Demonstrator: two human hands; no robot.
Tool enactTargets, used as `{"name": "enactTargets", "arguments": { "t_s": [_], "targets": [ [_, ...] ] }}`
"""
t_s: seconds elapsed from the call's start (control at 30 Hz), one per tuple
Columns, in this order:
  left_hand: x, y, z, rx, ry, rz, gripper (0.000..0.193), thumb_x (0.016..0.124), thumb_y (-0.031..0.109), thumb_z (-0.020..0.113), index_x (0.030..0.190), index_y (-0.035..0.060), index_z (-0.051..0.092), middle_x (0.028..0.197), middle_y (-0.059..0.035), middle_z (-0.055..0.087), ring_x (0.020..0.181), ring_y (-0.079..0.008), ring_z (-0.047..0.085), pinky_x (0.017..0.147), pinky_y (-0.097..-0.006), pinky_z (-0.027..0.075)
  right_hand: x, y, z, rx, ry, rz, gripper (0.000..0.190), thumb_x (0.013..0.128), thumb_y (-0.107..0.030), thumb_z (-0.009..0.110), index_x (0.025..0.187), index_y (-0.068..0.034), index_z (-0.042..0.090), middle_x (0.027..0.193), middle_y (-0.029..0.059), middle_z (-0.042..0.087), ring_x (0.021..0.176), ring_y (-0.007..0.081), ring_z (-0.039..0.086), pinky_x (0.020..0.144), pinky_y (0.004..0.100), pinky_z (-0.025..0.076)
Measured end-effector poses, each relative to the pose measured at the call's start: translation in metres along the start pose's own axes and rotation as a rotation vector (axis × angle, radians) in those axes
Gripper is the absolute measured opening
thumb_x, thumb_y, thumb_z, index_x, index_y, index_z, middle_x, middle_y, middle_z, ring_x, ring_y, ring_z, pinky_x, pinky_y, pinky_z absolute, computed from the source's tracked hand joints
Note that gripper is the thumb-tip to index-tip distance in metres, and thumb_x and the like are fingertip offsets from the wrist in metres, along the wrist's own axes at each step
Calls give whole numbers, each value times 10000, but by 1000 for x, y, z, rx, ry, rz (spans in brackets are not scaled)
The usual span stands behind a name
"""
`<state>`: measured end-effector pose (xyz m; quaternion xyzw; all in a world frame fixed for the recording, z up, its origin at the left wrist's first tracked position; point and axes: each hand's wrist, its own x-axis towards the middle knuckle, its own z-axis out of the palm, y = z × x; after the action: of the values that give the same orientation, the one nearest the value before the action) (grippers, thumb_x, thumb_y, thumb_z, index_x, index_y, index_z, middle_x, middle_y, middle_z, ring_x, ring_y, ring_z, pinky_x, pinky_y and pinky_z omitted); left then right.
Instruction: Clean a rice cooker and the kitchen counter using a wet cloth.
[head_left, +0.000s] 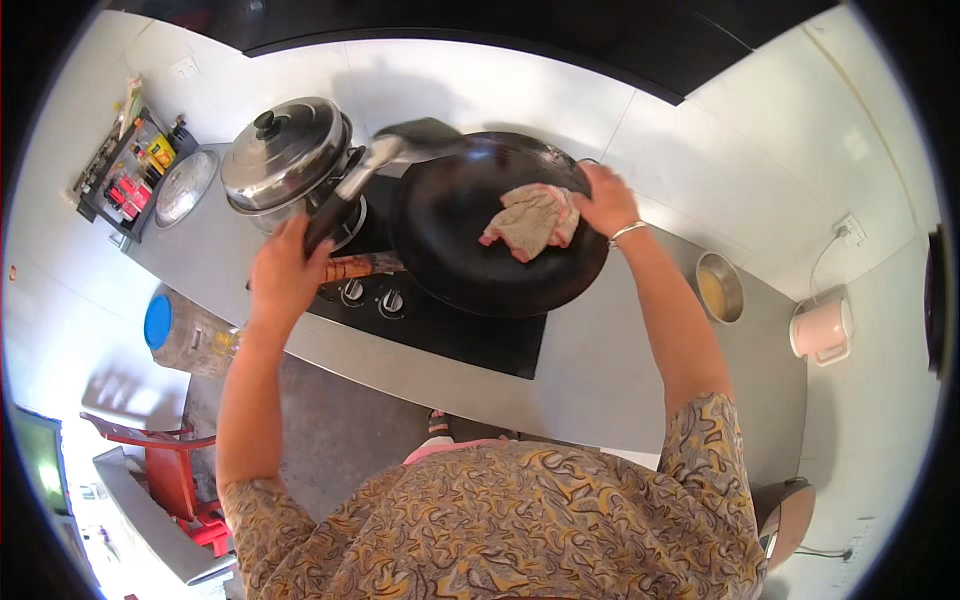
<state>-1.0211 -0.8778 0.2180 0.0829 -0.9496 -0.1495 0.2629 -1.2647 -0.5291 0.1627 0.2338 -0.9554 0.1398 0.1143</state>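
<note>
My left hand (285, 270) is closed round the black handle of a metal wok spatula (356, 180), whose blurred blade is raised beside the wok's far left rim. Below that hand, the wok's wooden handle (360, 266) points left; whether the hand touches it is unclear. The dark wok (465, 255) sits over the black gas hob (480, 345). At the wok's right rim is my right hand (611, 202), its fingers at the small rim loop and its thumb by a crumpled beige cloth (532, 221) with pinkish edges. Whether the hand pinches the cloth cannot be told.
A lidded steel pot (281, 157) stands left of the wok. Farther left are a metal lid (186, 189) and a condiment rack (139, 176). On the right are a steel bowl (720, 289) with yellowish contents and a pink kettle (817, 330). A dark hood (480, 30) hangs above.
</note>
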Motion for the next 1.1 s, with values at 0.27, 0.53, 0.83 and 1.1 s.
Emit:
{"name": "enactTargets", "arguments": {
  "t_s": [0.27,0.53,0.83,1.1],
  "targets": [
    [-27,-39,-5,-141,-155,-269,264,732,211,640,816,18,480,691,-147,535,640,-347,526,563,-397,397,23,-93,100,-312,-523,118,615,786,-447,476,1259,-63,384,1293,172,373,1218,297,329,990,408,278],
    [-16,-54,3,-426,-76,-280,205,710,135,658,766,11,504,547,-116,500,477,-248,480,487,-325,380,-39,-95,109,230,-924,-407,474,837,-409,416,1271,-220,391,1349,58,326,1250,281,280,968,493,275],
    [-9,-53,8,-333,-165,-174,228,706,126,667,736,6,475,522,-119,443,449,-240,409,462,-313,358,55,-94,127,-358,-574,96,671,701,-484,568,1281,-210,370,1374,76,244,1267,366,173,976,562,211],
    [-15,-66,4,-335,-112,-172,217,698,104,670,739,12,478,527,-119,459,454,-243,419,463,-307,367,-23,-72,128,-338,-976,-607,394,888,-303,316,1280,-302,355,1308,-132,362,1139,-19,377,893,300,362]
  ]
}}
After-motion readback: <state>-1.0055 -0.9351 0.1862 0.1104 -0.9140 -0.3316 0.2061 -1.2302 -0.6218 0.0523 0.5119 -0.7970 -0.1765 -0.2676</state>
